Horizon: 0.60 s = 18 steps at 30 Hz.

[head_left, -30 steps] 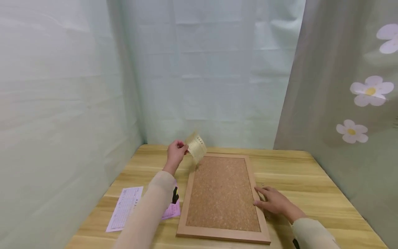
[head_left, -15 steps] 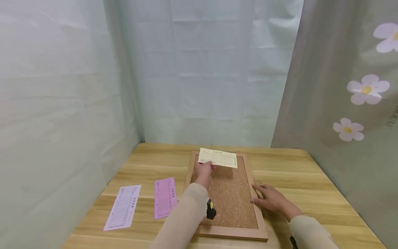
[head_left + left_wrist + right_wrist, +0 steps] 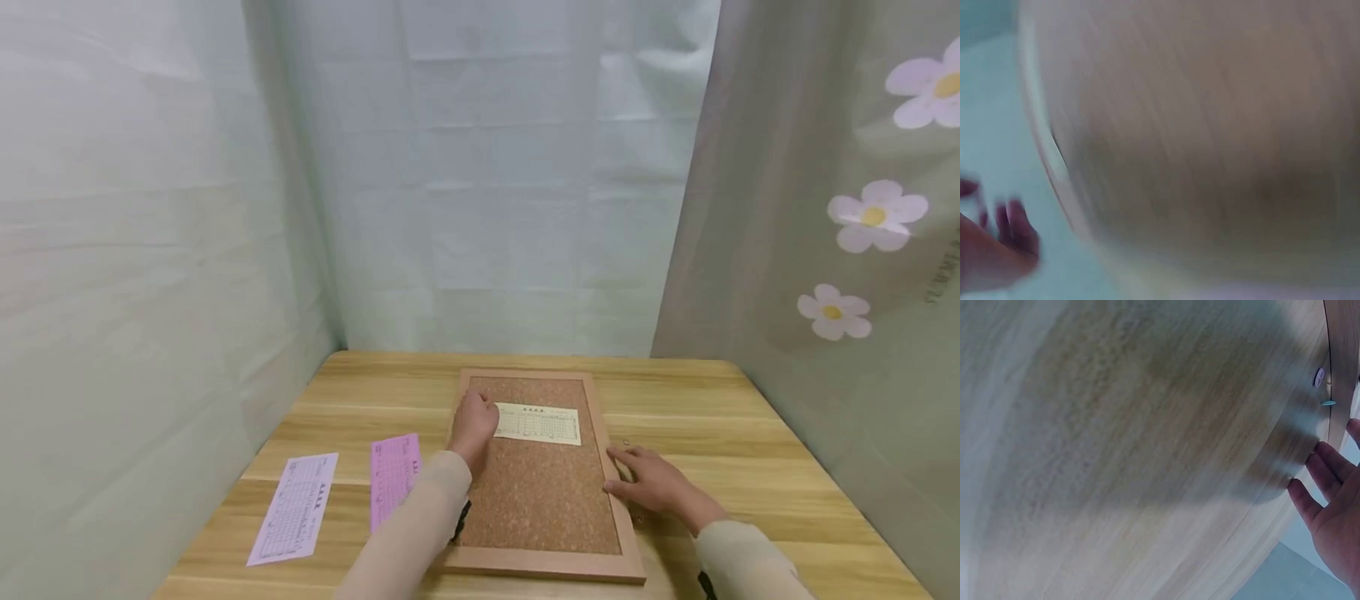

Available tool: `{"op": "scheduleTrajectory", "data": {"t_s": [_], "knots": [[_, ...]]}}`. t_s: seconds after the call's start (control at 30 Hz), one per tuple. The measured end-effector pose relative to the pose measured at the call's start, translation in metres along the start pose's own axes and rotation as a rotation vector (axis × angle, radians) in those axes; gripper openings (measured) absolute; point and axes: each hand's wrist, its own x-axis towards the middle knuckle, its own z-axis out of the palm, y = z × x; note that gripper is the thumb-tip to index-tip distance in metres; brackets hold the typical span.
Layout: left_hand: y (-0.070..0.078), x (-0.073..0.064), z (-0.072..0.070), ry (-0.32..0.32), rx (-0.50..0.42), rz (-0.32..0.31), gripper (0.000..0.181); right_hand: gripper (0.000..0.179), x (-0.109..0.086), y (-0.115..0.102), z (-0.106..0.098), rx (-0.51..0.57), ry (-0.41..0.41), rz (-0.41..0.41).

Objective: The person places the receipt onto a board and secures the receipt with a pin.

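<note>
A pale yellow printed slip (image 3: 538,423) lies across the upper part of a wood-framed cork board (image 3: 543,508). My left hand (image 3: 474,425) is at the slip's left end, overlapping the board's left side, fingers bent. In the blurred left wrist view, the left hand (image 3: 1000,250) shows a gap between thumb and fingers, with no paper seen there. My right hand (image 3: 651,482) rests its fingertips against the board's right frame, fingers spread. Beside that frame, the right wrist view has a purple thumbtack (image 3: 1319,377) and a teal thumbtack (image 3: 1329,403).
Left of the board, a pink printed slip (image 3: 392,479) lies partly behind my left sleeve. Farther left is a pale lilac slip (image 3: 294,510). The wooden table (image 3: 757,467) is enclosed by pale curtains (image 3: 487,208) at the back and sides.
The left hand brought the yellow slip rightward over the board and lowered it flat onto the cork. That hand has since shifted slightly left. The right hand stayed at the frame.
</note>
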Motion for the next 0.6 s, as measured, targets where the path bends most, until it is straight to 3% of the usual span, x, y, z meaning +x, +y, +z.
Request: {"op": "scheduleTrajectory", "data": {"t_s": [0.1, 0.13, 0.2, 0.27, 0.33, 0.6], "knots": [[-0.012, 0.007, -0.011, -0.154, 0.484, 0.267, 0.028, 0.07, 0.0, 0.001, 0.001, 0.004, -0.007, -0.005], [-0.015, 0.007, -0.013, -0.21, 0.6, 0.341, 0.03, 0.071, 0.0, 0.001, 0.002, 0.005, -0.009, -0.006], [-0.02, 0.007, -0.013, -0.326, 0.74, 0.421, 0.04, 0.071, 0.0, 0.002, 0.002, 0.006, -0.014, -0.001], [-0.021, 0.006, -0.012, -0.401, 0.791, 0.44, 0.048, 0.071, 0.001, 0.002, 0.002, 0.004, -0.013, 0.005], [-0.021, 0.004, -0.011, -0.436, 0.8, 0.438, 0.053, 0.071, 0.002, 0.002, 0.001, -0.007, -0.005, 0.001], [-0.027, -0.007, 0.0, -0.456, 0.867, 0.393, 0.065, 0.071, 0.004, 0.005, 0.002, -0.006, -0.009, 0.02]]}}
